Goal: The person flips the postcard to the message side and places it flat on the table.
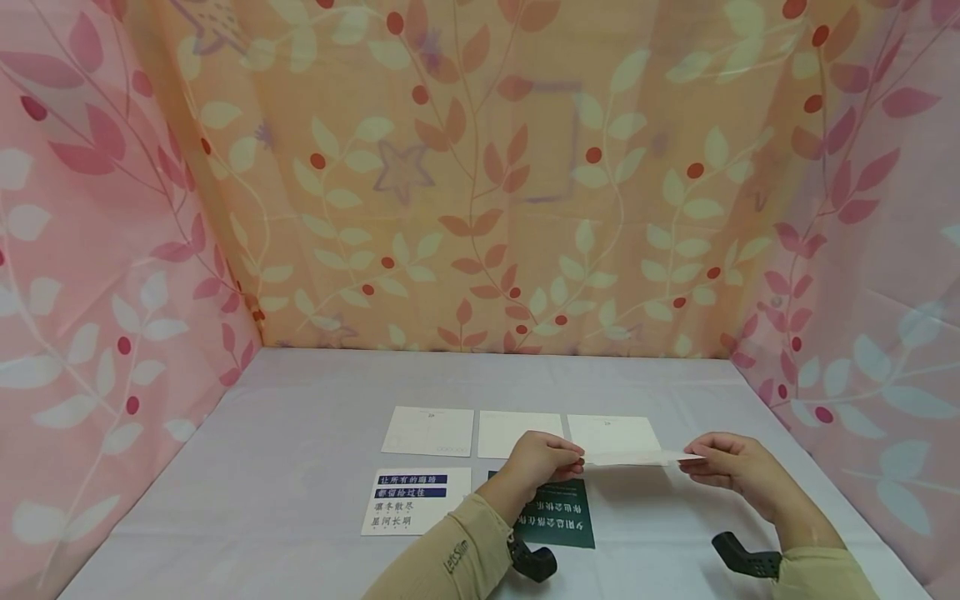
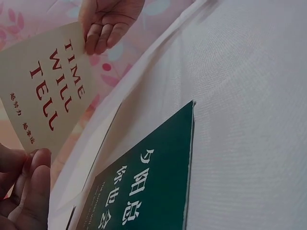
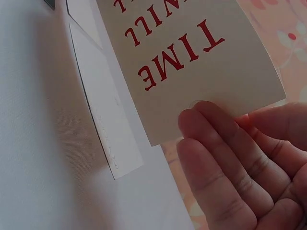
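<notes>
From the head, a card (image 1: 628, 458) hangs between both hands, up beyond and to the right of the green card (image 1: 561, 525). The left hand (image 1: 536, 465) pinches its left end near the green card's far edge; the right hand (image 1: 731, 462) pinches the other end, well right of the green card. The left wrist view shows cream paper, red "TIME WILL TELL". In the right wrist view, fingertips (image 3: 208, 117) press its printed face, thumb opposite.

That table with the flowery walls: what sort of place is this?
Probably a small screened-off work booth, though its surroundings are out of view. Leafy-patterned cloth hangs on three sides of a white-covered table, where printed cards lie in rows.
</notes>
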`<control>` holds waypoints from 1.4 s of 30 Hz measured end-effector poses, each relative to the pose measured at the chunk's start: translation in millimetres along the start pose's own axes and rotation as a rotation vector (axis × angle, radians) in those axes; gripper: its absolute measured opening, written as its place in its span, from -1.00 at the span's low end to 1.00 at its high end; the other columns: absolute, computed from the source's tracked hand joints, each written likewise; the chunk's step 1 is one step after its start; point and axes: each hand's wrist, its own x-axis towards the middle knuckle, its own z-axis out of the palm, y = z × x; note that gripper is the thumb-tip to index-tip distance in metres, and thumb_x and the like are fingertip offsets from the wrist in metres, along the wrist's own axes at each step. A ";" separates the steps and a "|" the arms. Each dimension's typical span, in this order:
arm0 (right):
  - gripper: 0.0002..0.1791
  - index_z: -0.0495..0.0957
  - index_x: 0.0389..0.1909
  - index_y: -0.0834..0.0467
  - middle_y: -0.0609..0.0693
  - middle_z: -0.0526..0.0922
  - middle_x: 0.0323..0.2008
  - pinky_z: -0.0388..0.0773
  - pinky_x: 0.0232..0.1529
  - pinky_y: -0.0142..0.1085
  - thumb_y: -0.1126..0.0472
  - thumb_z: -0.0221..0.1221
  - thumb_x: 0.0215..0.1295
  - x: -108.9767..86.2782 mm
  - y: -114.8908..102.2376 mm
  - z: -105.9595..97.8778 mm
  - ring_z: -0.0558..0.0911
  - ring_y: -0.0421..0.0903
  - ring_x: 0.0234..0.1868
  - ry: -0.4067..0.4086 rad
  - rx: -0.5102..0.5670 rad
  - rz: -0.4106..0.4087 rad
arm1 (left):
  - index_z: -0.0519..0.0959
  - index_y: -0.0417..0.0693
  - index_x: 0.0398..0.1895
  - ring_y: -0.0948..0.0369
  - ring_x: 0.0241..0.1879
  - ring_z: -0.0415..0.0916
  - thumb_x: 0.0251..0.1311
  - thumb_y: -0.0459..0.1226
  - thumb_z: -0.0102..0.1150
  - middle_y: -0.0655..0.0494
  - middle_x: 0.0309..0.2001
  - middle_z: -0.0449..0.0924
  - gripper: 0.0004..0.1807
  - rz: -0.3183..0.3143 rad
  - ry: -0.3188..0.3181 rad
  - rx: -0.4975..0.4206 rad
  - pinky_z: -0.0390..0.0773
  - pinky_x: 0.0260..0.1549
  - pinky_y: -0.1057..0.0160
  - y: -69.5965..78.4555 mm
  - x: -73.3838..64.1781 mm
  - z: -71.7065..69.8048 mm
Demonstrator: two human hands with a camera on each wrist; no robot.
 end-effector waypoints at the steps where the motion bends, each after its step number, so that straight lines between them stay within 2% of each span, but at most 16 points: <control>1: -0.65 0.51 -0.17 0.35 0.12 0.64 -0.22 0.58 -0.19 -0.18 0.10 0.08 0.29 -0.1 -0.2 0.3 0.65 -0.04 -0.21 0.001 -0.002 0.002 | 0.68 -0.22 -0.39 0.18 -0.48 0.63 0.05 -0.33 0.24 0.05 -0.52 0.64 -0.88 -0.001 0.000 0.002 0.60 -0.46 0.33 0.0 -0.1 -0.1; 8: -0.67 0.50 -0.19 0.41 0.03 0.65 -0.27 0.59 -0.20 -0.21 0.16 0.06 0.31 -0.3 -0.8 1.0 0.66 -0.04 -0.23 -0.039 0.003 -0.016 | 0.68 -0.15 -0.45 0.15 -0.47 0.63 0.08 -0.30 0.22 0.06 -0.54 0.63 -0.89 -0.006 0.018 0.019 0.60 -0.45 0.31 1.3 -1.3 -1.1; 12: -0.68 0.52 -0.22 0.39 0.00 0.63 -0.28 0.59 -0.21 -0.21 0.16 0.10 0.28 1.2 0.2 3.1 0.65 -0.02 -0.25 -0.021 -0.013 -0.005 | 0.68 -0.07 -0.50 0.14 -0.47 0.62 0.07 -0.28 0.23 0.07 -0.55 0.63 -0.91 0.004 0.034 0.034 0.60 -0.43 0.28 2.6 -1.4 -2.1; 16: -0.63 0.49 -0.19 0.41 0.04 0.61 -0.27 0.59 -0.21 -0.20 0.12 0.13 0.24 2.5 2.9 5.9 0.63 0.00 -0.27 0.006 -0.051 0.020 | 0.68 -0.02 -0.47 0.15 -0.48 0.61 0.05 -0.27 0.25 0.09 -0.53 0.62 -0.95 0.015 0.041 0.038 0.59 -0.43 0.28 2.3 -1.1 -3.1; 23: -0.63 0.44 -0.18 0.44 0.07 0.61 -0.31 0.59 -0.23 -0.18 0.15 0.14 0.24 3.1 7.4 7.3 0.62 0.01 -0.30 -0.078 -0.054 0.008 | 0.65 -0.05 -0.42 0.22 -0.53 0.57 0.01 -0.33 0.27 0.09 -0.50 0.60 -0.96 0.040 0.044 0.020 0.59 -0.45 0.28 1.4 -1.3 -2.9; 26: -0.64 0.43 -0.20 0.43 0.07 0.63 -0.33 0.60 -0.24 -0.19 0.17 0.14 0.23 4.0 9.1 7.5 0.63 0.00 -0.32 -0.090 -0.056 0.008 | 0.64 -0.06 -0.42 0.22 -0.54 0.56 0.02 -0.34 0.26 0.08 -0.51 0.59 -0.96 0.047 0.046 0.021 0.59 -0.47 0.29 1.6 -1.6 -3.3; 35: -0.66 0.40 -0.24 0.38 0.07 0.66 -0.42 0.60 -0.29 -0.21 0.15 0.17 0.21 6.3 12.1 9.1 0.61 -0.03 -0.41 -0.091 -0.097 0.043 | 0.61 -0.06 -0.39 0.21 -0.57 0.56 0.02 -0.37 0.24 0.05 -0.55 0.57 -0.92 0.064 0.038 0.026 0.61 -0.47 0.26 -0.3 -0.4 -4.2; 42: -0.66 0.41 -0.22 0.33 0.04 0.66 -0.39 0.59 -0.31 -0.24 0.11 0.17 0.20 6.8 12.8 12.5 0.61 -0.04 -0.38 -0.036 -0.135 0.115 | 0.59 -0.04 -0.31 0.23 -0.59 0.56 0.01 -0.41 0.24 0.04 -0.57 0.58 -0.84 0.059 0.023 0.003 0.60 -0.49 0.27 -0.4 -1.2 -2.1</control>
